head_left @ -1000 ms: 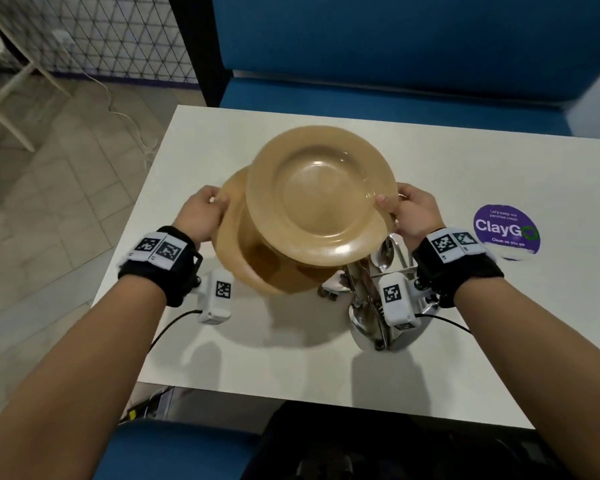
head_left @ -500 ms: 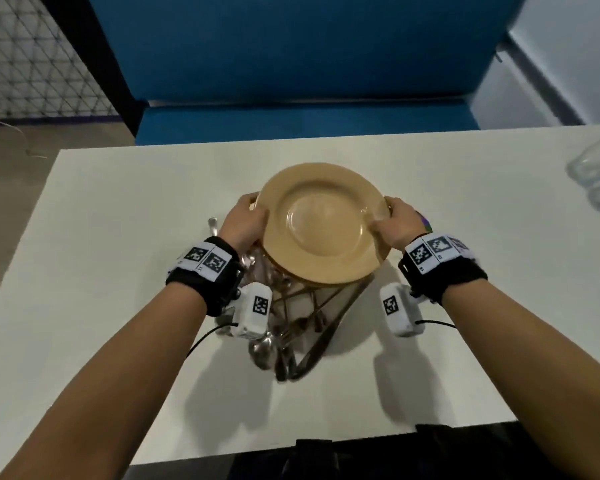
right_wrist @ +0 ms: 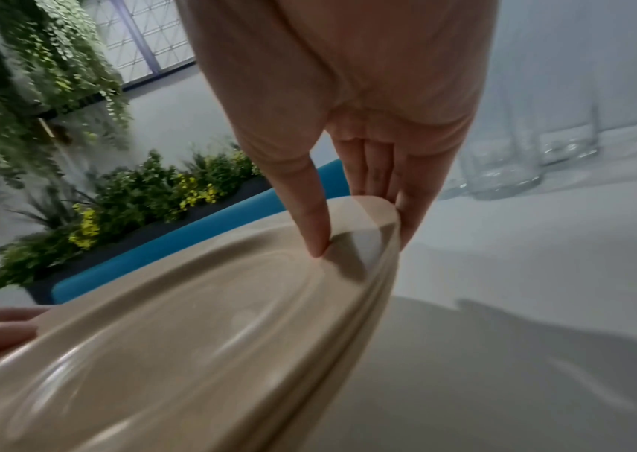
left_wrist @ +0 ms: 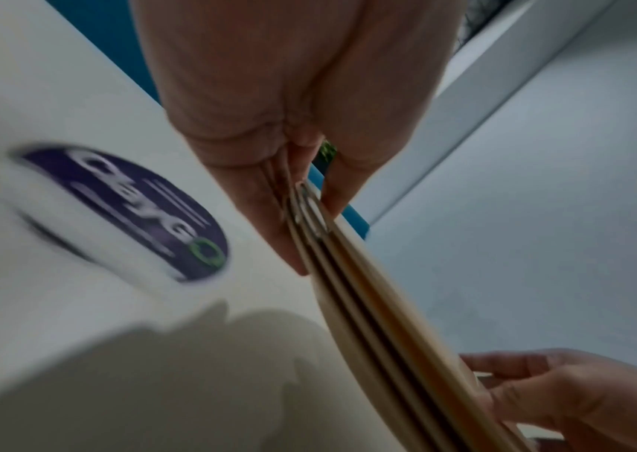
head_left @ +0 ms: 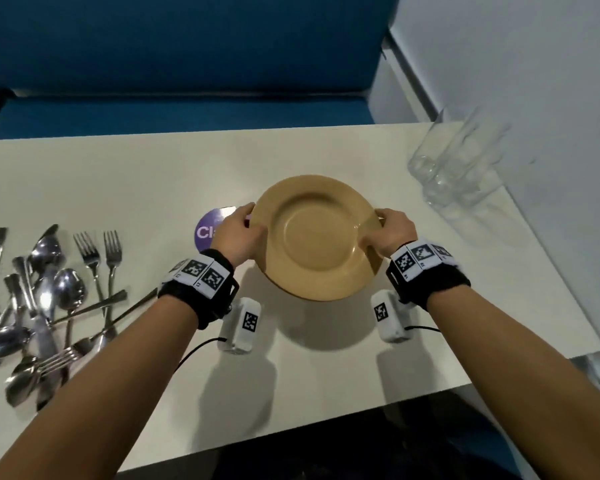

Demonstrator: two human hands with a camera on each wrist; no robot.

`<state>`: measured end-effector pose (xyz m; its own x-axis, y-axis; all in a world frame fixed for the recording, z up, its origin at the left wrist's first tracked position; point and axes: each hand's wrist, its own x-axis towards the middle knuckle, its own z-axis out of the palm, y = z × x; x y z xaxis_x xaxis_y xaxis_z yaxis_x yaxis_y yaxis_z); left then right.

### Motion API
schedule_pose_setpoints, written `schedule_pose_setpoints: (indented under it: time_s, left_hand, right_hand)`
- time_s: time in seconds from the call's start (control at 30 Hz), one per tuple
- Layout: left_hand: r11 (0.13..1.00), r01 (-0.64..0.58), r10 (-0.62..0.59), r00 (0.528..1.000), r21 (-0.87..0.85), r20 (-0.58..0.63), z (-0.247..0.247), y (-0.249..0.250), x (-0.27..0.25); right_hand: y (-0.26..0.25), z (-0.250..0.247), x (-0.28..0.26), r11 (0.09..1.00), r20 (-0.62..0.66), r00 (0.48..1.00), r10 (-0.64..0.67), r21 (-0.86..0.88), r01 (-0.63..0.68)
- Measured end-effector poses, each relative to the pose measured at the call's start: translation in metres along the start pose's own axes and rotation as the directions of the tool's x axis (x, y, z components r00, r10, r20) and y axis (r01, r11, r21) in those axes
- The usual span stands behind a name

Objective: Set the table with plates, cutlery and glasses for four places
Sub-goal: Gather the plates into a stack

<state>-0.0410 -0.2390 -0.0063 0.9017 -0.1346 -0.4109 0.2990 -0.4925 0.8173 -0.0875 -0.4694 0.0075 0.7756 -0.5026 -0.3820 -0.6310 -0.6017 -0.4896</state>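
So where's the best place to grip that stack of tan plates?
By the flat rim at opposite sides, as now: the left hand and right hand each come in from the side, thumb on the top rim, fingers beneath. The stack of plates is round and wide, and the left wrist view shows several rims, so a grip from below keeps them together.

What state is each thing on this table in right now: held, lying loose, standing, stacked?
Stack of tan round plates: stacked, held above the table by opposite rims.
Left hand: grips the stack's left rim.
Right hand: grips the right rim, thumb on top.
Silver forks, spoons and knives: lying loose in a heap, untouched.
Clear drinking glasses: standing upright, grouped together.
Purple round sticker: flat on the white table.
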Motion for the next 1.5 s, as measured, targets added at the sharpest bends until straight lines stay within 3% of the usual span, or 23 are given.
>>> schedule_pose_setpoints:
  time_s: [0.37, 0.77, 1.0, 1.13, 1.5]
  left_hand:
    - [0.998, 0.049, -0.056, 0.975, 0.036, 0.217, 0.154, 0.048, 0.005]
    - [0.986, 0.126, -0.15, 0.953, 0.109, 0.262, 0.299, 0.095, 0.003]
    - [0.983, 0.148, -0.168, 0.966, 0.111, 0.198, 0.316, 0.097, 0.004]
    - [0.989, 0.091, -0.106, 0.986, 0.114, 0.131, 0.315, 0.098, 0.007]
    - [0.989, 0.043, -0.059, 0.992, 0.143, 0.114, 0.303, 0.095, 0.01]
  right_hand:
    - [0.135, -0.093, 0.046, 0.986, -0.02, 0.986, 0.165, 0.0, -0.165]
    - [0.249, -0.171, 0.104, 0.989, -0.004, 0.989, 0.145, 0.027, -0.145]
    - [0.274, -0.179, 0.107, 0.993, 0.013, 0.994, 0.11, 0.031, -0.11]
    - [0.281, -0.178, 0.108, 0.994, -0.047, 0.993, 0.104, 0.031, -0.103]
    - [0.28, -0.168, 0.1, 0.998, -0.038, 0.998, 0.054, -0.015, -0.055]
